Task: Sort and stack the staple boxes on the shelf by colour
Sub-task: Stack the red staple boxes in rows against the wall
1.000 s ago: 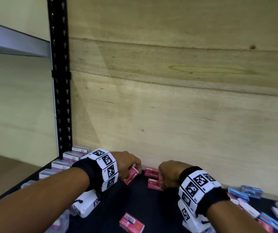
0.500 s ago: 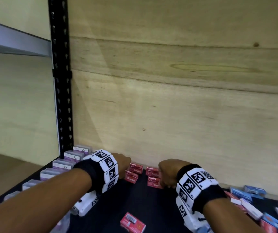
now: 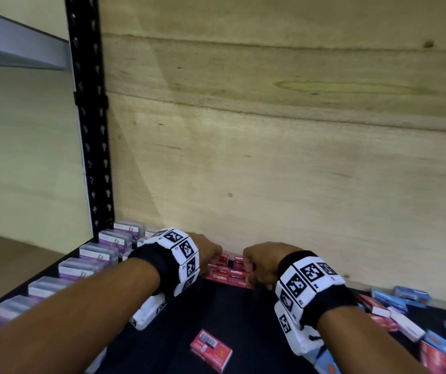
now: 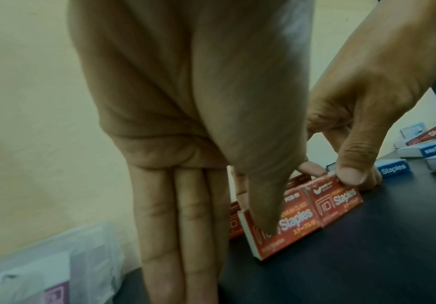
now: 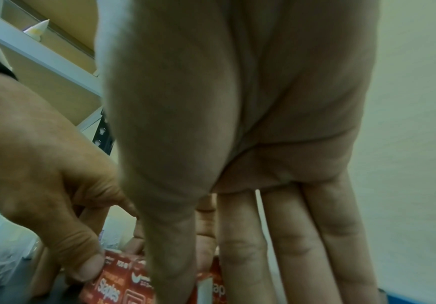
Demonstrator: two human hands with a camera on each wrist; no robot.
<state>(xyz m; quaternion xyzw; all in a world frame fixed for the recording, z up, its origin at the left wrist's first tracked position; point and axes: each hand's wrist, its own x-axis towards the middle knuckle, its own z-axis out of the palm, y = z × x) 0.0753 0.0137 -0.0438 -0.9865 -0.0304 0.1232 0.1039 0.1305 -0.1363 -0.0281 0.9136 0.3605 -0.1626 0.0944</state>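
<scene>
Red staple boxes (image 3: 228, 273) are sitting clustered on the dark shelf (image 3: 232, 314) against the plywood back panel (image 3: 283, 157); the left hand (image 3: 207, 252) is pinching the left box, its grip curled; the right hand (image 3: 261, 261) is pinching the right box likewise.

Red staple boxes (image 3: 228, 273): printed cardboard, slight sheen, with white unprinted paper ends. Blue staple boxes (image 3: 410, 294): the same card stock. Purple-labelled cases (image 3: 96, 253) at left: clear, glossy plastic. Shelf (image 3: 232, 319): dark, matt, smooth surface. Back panel (image 3: 283, 157): unfinished plywood, visible grain and knots, matt. Upright post (image 3: 92, 130): black painted metal, perforated. Wristbands (image 3: 181, 256): black cloth carrying white rigid plastic marker tiles.
</scene>
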